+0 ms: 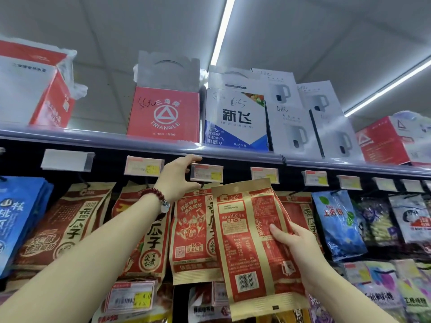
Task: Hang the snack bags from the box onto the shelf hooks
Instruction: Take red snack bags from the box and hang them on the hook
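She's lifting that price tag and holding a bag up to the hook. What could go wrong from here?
The right hand grips the snack bag by one side only, so it may tilt and miss the hook.

The left hand pinches the price tag; if it slips, the tag could flip down and block the hook.

Pushing in may knock the bags already hanging.

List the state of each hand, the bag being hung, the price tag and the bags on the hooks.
Left hand: raised, pinching the price tag holder.
Price tag holder: held at the hook's end.
Right hand: gripping the sunflower seed bag by its right edge.
Sunflower seed bag: upright, back side showing, not yet hung.
Hung seed bags: hanging behind it.
Blue snack bag: hanging, tilted.
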A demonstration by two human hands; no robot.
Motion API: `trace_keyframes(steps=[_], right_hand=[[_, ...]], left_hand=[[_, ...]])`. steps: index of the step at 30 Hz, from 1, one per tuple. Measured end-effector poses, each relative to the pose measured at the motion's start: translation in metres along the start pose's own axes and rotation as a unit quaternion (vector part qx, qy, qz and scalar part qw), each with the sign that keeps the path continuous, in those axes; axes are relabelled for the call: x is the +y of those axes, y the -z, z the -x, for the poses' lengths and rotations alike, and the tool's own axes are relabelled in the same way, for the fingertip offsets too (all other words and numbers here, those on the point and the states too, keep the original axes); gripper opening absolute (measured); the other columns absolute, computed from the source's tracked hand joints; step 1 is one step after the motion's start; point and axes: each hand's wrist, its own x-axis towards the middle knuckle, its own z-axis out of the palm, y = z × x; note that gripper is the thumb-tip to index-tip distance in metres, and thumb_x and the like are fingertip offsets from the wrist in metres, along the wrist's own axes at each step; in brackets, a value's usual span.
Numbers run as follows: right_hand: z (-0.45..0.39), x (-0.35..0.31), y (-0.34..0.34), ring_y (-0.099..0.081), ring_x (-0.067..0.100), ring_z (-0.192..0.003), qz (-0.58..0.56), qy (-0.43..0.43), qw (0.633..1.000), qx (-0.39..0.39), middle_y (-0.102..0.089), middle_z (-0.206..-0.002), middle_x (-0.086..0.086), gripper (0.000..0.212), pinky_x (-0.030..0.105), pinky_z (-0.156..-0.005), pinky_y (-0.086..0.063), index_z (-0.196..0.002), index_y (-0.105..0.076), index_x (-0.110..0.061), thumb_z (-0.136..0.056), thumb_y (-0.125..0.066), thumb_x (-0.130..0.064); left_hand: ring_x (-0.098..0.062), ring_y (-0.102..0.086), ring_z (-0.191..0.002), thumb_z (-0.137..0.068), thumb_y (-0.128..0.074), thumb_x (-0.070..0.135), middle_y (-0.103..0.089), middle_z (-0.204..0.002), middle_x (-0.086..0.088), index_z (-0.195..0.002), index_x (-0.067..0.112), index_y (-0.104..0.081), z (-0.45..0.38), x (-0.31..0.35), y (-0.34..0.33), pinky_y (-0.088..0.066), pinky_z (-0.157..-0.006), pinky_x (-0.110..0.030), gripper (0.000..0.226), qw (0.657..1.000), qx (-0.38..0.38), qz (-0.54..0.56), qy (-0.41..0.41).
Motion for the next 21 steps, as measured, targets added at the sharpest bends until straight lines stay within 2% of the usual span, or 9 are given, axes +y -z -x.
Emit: trace_keyframes(steps=[4, 8, 13, 17, 21], right_hand=[[-0.003, 0.001, -0.004, -0.074, 0.031, -0.079, -0.007, 0.001, 1.0, -0.012, -0.077, -0.09, 0.013, 0.018, 0.035, -0.062, -0.058, -0.106, -0.066, -0.01, -0.088, -0.064, -0.012], [-0.005, 0.002, -0.008, -0.074, 0.031, -0.081, 0.0, 0.004, 1.0, -0.018, -0.077, -0.091, 0.013, 0.017, 0.04, -0.07, -0.058, -0.104, -0.066, -0.013, -0.087, -0.065, -0.012], [-0.006, 0.004, -0.011, -0.074, 0.03, -0.08, 0.007, -0.003, 1.0, -0.025, -0.077, -0.09, 0.012, 0.015, 0.041, -0.072, -0.059, -0.103, -0.067, -0.012, -0.088, -0.065, -0.014], [-0.009, 0.007, -0.012, -0.075, 0.028, -0.081, 0.007, -0.005, 1.0, -0.024, -0.077, -0.09, 0.011, 0.015, 0.039, -0.07, -0.058, -0.102, -0.067, -0.015, -0.088, -0.065, -0.015], [-0.012, 0.009, -0.015, -0.074, 0.028, -0.082, 0.015, -0.004, 1.0, -0.021, -0.077, -0.091, 0.011, 0.018, 0.039, -0.071, -0.058, -0.105, -0.067, -0.013, -0.087, -0.067, -0.016]], left_hand=[[-0.015, -0.054, -0.103, -0.076, -0.07, 0.006, -0.057, -0.125, -0.002, -0.129, 0.02, -0.051, -0.007, 0.0, -0.005, -0.042, -0.089, -0.022, 0.058, 0.999, 0.01, -0.014, -0.029], [-0.01, -0.049, -0.093, -0.08, -0.066, 0.007, -0.058, -0.121, -0.003, -0.125, 0.018, -0.055, -0.009, -0.001, -0.006, -0.047, -0.09, -0.027, 0.048, 0.999, 0.007, -0.022, -0.032], [-0.009, -0.052, -0.096, -0.088, -0.062, 0.022, -0.053, -0.133, -0.001, -0.135, 0.021, -0.048, -0.008, -0.004, 0.002, -0.041, -0.082, -0.019, 0.049, 0.999, -0.046, 0.001, -0.027], [-0.018, -0.053, -0.115, -0.093, -0.051, 0.035, -0.048, -0.14, -0.001, -0.136, 0.023, -0.047, -0.008, -0.001, 0.006, -0.052, -0.088, -0.033, 0.044, 0.997, -0.059, 0.039, 0.021], [-0.018, -0.059, -0.107, -0.094, -0.049, 0.036, -0.056, -0.129, -0.004, -0.13, 0.022, -0.052, -0.01, 0.006, 0.006, -0.058, -0.072, -0.03, 0.039, 0.992, -0.051, 0.098, 0.063]])
